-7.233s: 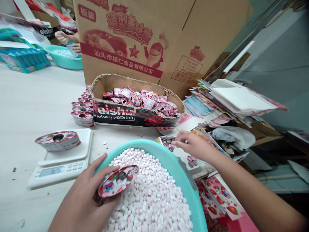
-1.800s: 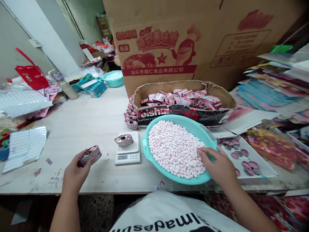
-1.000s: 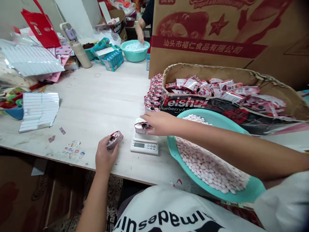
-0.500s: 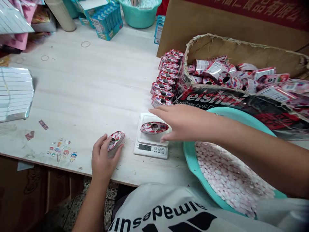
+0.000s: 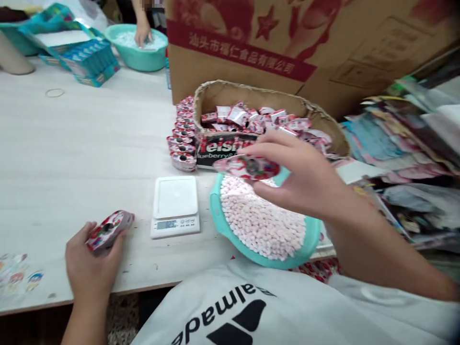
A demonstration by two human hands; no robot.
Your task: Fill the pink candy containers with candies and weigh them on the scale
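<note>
The right hand [image 5: 300, 179] is closed in a pinch, thumb below and fingers above, on a red-and-pink oval pack [image 5: 247, 167]; the pack is held in the air, forward and to the right of the kitchen scale [image 5: 176, 197], and is slightly blurred. The left hand [image 5: 91, 263] grips a second oval pack [image 5: 113, 230] between thumb and fingers, to the left of the scale and well apart from its plate; whether this pack touches the table [image 5: 108, 143] cannot be told. Both packs show a dark round opening in the upper face. The scale lies flat, its display [image 5: 167, 224] showing digits too blurred to read. Just to the right of the scale stands a turquoise basin [image 5: 216, 208], holding many pale pink candies [image 5: 266, 220]. Beyond the scale, a line of similar packs [image 5: 183, 160] stands against the side of a cut-down carton [image 5: 212, 93], which holds a loose heap of packs [image 5: 239, 117]. A large printed carton [image 5: 240, 57] stands upright behind that. Far right of the scale are stacked printed sheets [image 5: 373, 139]. Far beyond the scale, to the left, a co-worker's hand [image 5: 143, 34] reaches into another turquoise basin [image 5: 142, 60], near a group of blue boxes [image 5: 91, 62]
</note>
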